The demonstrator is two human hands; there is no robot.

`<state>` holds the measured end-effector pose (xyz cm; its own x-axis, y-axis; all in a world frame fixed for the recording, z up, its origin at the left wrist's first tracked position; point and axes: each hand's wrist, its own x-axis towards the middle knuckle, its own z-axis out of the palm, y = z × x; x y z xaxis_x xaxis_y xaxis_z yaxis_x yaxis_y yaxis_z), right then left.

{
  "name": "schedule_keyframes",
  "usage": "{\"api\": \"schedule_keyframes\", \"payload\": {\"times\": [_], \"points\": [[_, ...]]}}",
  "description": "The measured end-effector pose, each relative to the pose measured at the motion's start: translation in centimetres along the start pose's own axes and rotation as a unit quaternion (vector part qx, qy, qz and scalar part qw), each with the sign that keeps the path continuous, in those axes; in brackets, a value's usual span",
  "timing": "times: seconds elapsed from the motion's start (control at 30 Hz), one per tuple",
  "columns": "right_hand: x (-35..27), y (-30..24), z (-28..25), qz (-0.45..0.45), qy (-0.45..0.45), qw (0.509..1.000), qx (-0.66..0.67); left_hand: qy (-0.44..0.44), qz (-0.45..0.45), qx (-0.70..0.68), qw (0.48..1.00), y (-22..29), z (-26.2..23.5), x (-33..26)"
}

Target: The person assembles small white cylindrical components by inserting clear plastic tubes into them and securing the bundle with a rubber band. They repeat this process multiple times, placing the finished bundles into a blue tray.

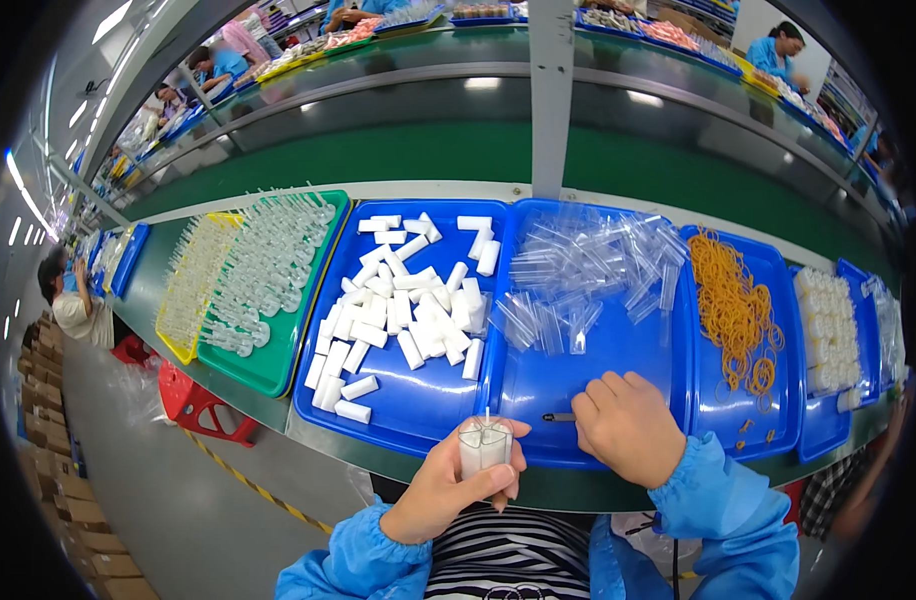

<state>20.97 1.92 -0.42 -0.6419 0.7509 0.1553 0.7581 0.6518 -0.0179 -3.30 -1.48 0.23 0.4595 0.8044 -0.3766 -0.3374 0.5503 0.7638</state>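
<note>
My left hand [463, 475] is closed around a bundle of clear plastic tubes [485, 447] with white cylinders inside, held upright over the near edge of the trays. A thin white stick pokes up from the bundle. To its right, my right hand [628, 422] is curled into a fist above the blue tray of clear tubes. A narrow dark strip [557, 417] shows beside its fingers; whether it is gripped or lies on the tray is unclear. White cylinders [418, 305] are heaped in the blue tray left of centre. Loose clear tubes [598, 260] lie at the far side of the right-hand tray.
Orange rubber bands [733, 305] fill another blue tray [713, 412] on the right, with white parts [826, 330] beyond. Clear stemmed pieces [268, 265] stand in a green tray [263, 375] at left. A metal post [552, 100] rises behind; a red stool [203, 400] stands lower left.
</note>
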Motion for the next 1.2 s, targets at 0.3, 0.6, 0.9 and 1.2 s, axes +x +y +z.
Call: {"api": "schedule_keyframes", "payload": {"times": [0.3,0.6,0.9,1.2], "points": [[0.5,0.2,-0.8,0.148,0.087,0.936,0.306,-0.008,-0.039,0.006,0.999,-0.9,-0.3,-0.7],[1.7,-3.2,-4.2,0.230,0.204,0.593,0.745,-0.102,-0.090,-0.118,0.984,-2.2,-0.2,-0.8],[1.7,-3.5,-3.4,0.219,0.145,0.586,0.767,-0.104,-0.103,-0.101,0.984,-2.0,0.0,-0.8],[1.0,-4.1,-3.1,0.123,0.182,0.825,0.520,-0.090,-0.111,-0.132,0.981,-2.5,0.0,-0.8]]}}
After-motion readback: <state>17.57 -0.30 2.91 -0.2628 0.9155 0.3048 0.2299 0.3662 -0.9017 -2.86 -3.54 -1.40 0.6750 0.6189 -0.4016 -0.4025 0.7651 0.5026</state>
